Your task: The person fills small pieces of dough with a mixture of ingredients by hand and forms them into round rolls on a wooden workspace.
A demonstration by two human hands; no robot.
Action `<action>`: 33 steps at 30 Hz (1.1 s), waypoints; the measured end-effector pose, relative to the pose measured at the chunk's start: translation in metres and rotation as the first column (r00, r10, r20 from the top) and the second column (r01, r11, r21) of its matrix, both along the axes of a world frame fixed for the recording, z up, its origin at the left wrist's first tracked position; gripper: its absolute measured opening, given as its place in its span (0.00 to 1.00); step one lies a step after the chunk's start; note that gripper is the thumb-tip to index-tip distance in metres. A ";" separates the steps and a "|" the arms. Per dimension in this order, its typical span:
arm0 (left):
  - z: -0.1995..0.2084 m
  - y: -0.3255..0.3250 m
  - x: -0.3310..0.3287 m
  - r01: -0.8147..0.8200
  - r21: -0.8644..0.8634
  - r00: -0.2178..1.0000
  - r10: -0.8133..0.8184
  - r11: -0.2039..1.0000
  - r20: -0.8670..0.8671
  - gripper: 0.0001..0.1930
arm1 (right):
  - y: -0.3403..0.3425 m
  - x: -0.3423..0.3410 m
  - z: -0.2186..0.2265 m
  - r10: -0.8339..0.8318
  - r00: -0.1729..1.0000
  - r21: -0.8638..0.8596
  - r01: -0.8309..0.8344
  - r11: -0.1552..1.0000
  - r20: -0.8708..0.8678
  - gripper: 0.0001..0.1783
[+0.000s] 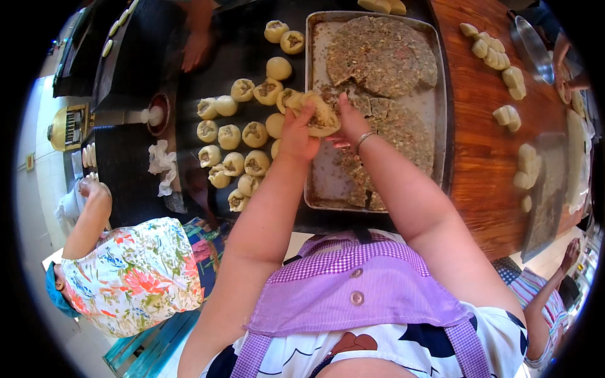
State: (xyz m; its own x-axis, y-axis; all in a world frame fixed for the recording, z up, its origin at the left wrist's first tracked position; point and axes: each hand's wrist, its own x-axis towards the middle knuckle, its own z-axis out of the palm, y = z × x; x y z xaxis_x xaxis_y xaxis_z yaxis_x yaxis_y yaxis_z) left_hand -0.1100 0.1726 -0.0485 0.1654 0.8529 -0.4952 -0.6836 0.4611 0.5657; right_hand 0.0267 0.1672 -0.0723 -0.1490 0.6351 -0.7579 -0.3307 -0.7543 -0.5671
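Pale dough piece, open around speckled filling, over left tray rim

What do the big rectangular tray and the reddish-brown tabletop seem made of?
The tray: likely metal, dull silvery, with a thin rim catching light. The tabletop: apparently wood, smooth and probably varnished, given its streaky grain and soft shine.

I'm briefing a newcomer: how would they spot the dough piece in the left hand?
Start at the large metal tray of filling. Over its left edge, the left hand holds the dough piece, with the right hand beside it. It looks longer and wider open than the rounded dough balls on the black tabletop.
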 end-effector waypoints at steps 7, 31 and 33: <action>-0.014 0.011 -0.011 0.484 0.149 0.845 -0.415 0.862 -0.337 0.33 | 0.000 0.014 -0.016 -0.161 0.887 0.167 0.254 0.953 -0.433 0.20; -0.017 -0.011 -0.002 0.329 0.127 0.894 -0.265 0.936 -0.362 0.31 | -0.014 -0.004 0.027 -0.324 0.931 0.423 0.365 0.829 -0.167 0.14; -0.023 -0.007 -0.007 0.340 0.107 0.911 -0.299 0.934 -0.284 0.31 | -0.014 -0.006 0.031 -0.378 0.909 0.429 0.416 0.801 -0.176 0.14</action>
State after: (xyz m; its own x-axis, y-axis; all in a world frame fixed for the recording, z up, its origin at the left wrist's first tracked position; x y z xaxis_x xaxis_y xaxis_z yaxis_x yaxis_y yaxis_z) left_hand -0.1170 0.1652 -0.0716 0.3252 0.8433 -0.4279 -0.3342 0.5258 0.7822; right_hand 0.0209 0.1536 -0.0417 0.1451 0.9166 -0.3726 -0.6027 -0.2168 -0.7680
